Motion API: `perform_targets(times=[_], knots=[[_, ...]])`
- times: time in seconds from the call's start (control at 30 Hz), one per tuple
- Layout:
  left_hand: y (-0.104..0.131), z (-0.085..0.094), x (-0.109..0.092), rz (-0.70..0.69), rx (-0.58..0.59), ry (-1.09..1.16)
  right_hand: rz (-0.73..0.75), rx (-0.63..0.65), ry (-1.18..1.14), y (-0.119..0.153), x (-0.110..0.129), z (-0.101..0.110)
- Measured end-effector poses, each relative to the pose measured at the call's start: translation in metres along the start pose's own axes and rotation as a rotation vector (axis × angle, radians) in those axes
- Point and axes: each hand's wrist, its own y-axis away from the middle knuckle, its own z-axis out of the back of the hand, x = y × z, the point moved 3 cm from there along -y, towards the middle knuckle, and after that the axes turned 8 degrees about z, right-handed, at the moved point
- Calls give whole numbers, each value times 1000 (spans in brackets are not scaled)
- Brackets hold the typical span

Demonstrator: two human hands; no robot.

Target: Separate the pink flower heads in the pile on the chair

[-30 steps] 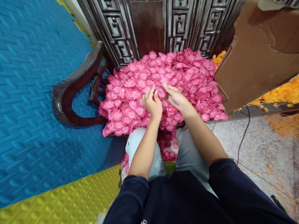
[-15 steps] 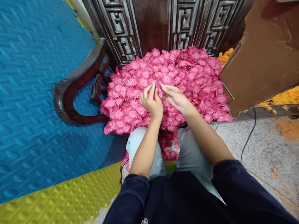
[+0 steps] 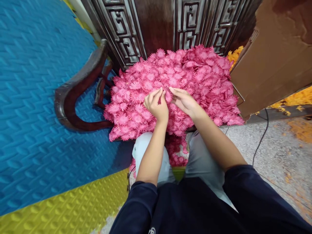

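A wide heap of pink flowers (image 3: 202, 78) covers the seat in front of my knees. Over its middle, my left hand (image 3: 157, 104) is closed in a pinch, thumb and forefinger meeting near a small pink flower (image 3: 168, 95). My right hand (image 3: 184, 100) reaches in from the other side, its fingertips pressed at the same flower, the other fingers loosely bent. Both hands are close together, a small gap between them. The fingertips hide part of the flower, and it blends with the heap behind.
A curved dark wooden armrest (image 3: 65, 100) stands at the left over blue matting (image 3: 29, 130). Carved dark wood panels (image 3: 156, 26) rise behind the heap. Brown cardboard (image 3: 273, 61) leans at the right, with orange flowers (image 3: 299, 99) behind it. A black cable (image 3: 262, 138) crosses the speckled floor.
The hands have shifted only slightly at the flower, which now shows a little differently between the fingertips. The whole view has moved slightly.
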Motion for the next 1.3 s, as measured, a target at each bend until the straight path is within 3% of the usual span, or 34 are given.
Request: perform_targets(times=[0.27,0.6,0.97,1.3], knots=[[3,2,-3,-19,-37,-22,22,11,28,0,0,1],[-3,1,-5,88,132,-70,-81,-44,11,0,3,2],[-1,2,-5,95,80,11,-68,-78,-28,0,1,0],[-1,1,-6,102,94,-49,-82,-126,-5,0,2,-1]])
